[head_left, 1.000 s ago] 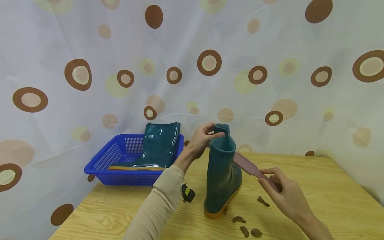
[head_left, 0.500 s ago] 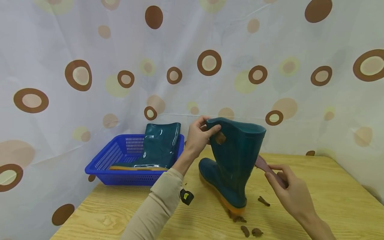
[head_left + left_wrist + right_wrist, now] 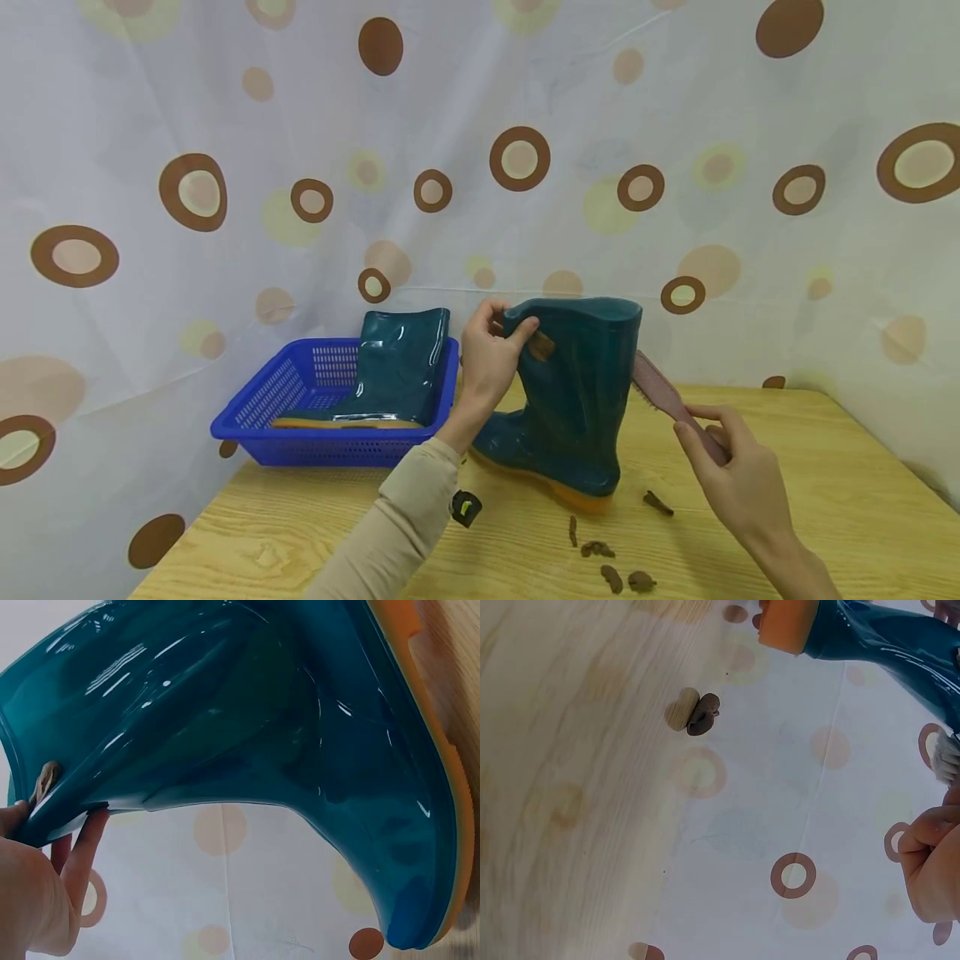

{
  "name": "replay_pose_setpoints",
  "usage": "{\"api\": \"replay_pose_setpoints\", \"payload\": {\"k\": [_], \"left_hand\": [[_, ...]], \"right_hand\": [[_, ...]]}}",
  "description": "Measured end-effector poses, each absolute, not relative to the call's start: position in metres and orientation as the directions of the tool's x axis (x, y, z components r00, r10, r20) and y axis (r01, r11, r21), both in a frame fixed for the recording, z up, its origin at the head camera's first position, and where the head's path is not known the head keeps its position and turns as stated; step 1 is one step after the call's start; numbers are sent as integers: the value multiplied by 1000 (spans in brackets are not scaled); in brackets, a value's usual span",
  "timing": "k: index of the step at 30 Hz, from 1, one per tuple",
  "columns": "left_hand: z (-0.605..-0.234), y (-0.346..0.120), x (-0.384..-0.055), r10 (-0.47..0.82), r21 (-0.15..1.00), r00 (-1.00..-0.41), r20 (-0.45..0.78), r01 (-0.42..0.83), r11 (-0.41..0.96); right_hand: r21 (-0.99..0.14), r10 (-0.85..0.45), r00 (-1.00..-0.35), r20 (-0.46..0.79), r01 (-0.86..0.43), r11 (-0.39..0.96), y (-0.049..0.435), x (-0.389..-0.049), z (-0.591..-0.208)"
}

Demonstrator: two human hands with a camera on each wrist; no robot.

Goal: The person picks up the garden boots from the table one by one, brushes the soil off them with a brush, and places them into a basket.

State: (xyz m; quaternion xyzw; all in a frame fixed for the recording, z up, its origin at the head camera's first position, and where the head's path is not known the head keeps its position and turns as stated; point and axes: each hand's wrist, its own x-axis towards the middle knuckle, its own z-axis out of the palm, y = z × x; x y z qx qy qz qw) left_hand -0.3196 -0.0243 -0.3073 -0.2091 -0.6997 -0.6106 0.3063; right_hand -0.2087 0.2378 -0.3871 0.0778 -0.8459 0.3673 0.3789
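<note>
In the head view my left hand (image 3: 491, 358) grips the top rim of a teal rubber boot (image 3: 573, 392), thumb on the outside of the shaft. The boot stands toe to the left, its orange sole close over the table. A brown clump of mud (image 3: 540, 345) clings to the shaft beside the thumb, also seen in the left wrist view as a brown lump (image 3: 46, 780). My right hand (image 3: 742, 479) holds a pink brush (image 3: 660, 393) by its handle. Its bristles face the boot's back edge, right at the shaft. The right wrist view shows pale bristles (image 3: 946, 759) beside the boot.
A blue basket (image 3: 322, 450) at the left holds a second teal boot (image 3: 401, 362) with an orange sole. Several brown clumps (image 3: 597, 548) lie on the wooden table (image 3: 810, 475) in front of the boot. A small black object (image 3: 465, 508) shows by the left sleeve. Patterned sheeting hangs behind.
The boot has turned, its toe swinging from the far right round to the left, bringing the mud clump into view. The brush has shifted slightly right. A brown piece now shows beneath the heel.
</note>
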Motion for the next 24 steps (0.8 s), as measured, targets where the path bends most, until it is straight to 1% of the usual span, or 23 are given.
{"api": "replay_pose_setpoints", "payload": {"k": [7,11,18,21,24], "left_hand": [[-314,-24,-318,-121,726,-718,685,658,199],[-316,-24,-319,-123,716,-710,694,661,225],[-320,-19,-320,-153,669,-662,734,667,328],[-321,-16,-320,-161,658,-647,746,675,335],[-322,-13,-318,-138,661,-655,743,683,312]], "right_hand": [[-595,179,-700,691,-411,690,237,-208,-386],[-609,196,-681,705,-440,660,237,-208,-385],[-582,186,-640,746,-491,648,235,-206,-384],[-575,170,-634,754,-512,638,233,-205,-384],[-571,153,-639,754,-522,634,231,-205,-383]]}}
